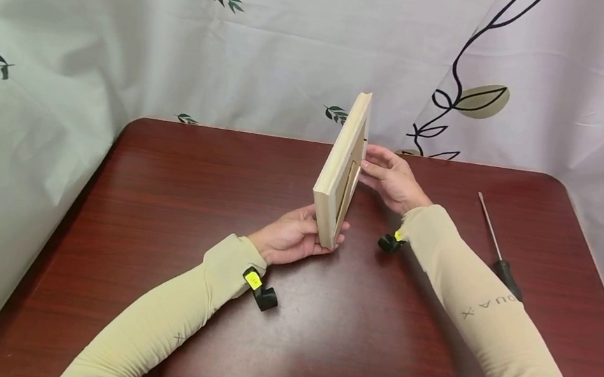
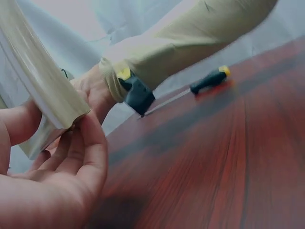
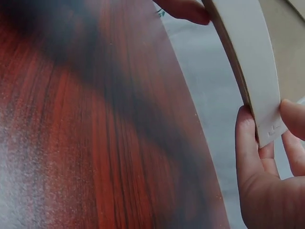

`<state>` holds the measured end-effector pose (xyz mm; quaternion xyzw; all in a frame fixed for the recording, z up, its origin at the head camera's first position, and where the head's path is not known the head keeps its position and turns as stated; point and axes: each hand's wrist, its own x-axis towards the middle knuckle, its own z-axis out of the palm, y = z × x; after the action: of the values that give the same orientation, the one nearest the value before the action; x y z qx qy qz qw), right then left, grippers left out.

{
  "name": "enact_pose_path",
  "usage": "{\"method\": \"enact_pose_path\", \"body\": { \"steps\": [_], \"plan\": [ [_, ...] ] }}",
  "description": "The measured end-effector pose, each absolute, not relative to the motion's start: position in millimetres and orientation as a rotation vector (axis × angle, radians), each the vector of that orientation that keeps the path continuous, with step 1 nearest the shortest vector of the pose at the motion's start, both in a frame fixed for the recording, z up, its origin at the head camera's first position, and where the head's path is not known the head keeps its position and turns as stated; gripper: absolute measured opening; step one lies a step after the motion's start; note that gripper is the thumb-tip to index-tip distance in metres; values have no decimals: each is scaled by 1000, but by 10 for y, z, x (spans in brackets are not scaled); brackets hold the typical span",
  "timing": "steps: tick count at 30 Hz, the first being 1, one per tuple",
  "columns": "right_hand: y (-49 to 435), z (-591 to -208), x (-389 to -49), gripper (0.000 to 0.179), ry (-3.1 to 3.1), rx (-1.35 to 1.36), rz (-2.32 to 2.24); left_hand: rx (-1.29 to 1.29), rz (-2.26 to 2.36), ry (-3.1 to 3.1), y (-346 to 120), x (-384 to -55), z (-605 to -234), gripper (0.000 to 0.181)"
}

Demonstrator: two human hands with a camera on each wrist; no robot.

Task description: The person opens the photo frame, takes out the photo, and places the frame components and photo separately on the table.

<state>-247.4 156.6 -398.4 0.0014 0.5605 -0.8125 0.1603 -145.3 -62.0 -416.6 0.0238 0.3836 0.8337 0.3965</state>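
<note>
A pale wooden picture frame is held up over the table, tilted and nearly edge-on in the head view, its brown backing board towards the right. My left hand grips its near lower corner, thumb on one side and fingers underneath. At the far edge my right hand pinches the frame between thumb and fingers. In the left wrist view the frame's moulded wood rests in the left fingers. A plain flat side of the frame shows in the right wrist view, with fingers at its lower corner.
A screwdriver with a black handle lies on the right of the dark red wooden table, partly behind the right sleeve. Behind the table hangs a white curtain with leaf prints. Small black wrist devices hang at both cuffs.
</note>
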Motion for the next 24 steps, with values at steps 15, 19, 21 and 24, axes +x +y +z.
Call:
{"method": "enact_pose_path", "body": {
  "steps": [15, 19, 21, 24],
  "plan": [
    [1509, -3884, -2403, 48, 1842, -66, -2236, 32, 2166, 1117, -672, -1429, -4173, 56],
    [1532, -3785, -2345, 44, 1757, -27, -2267, 22, 2150, 1231, -693, -1435, -4163, 57],
    [1556, -3733, -2312, 45, 1712, -23, -2277, -4, 2149, 1276, -703, -1442, -4157, 57],
    [1589, -3655, -2274, 47, 1657, -27, -2305, -56, 2151, 1326, -719, -1454, -4156, 58]
  ]
}}
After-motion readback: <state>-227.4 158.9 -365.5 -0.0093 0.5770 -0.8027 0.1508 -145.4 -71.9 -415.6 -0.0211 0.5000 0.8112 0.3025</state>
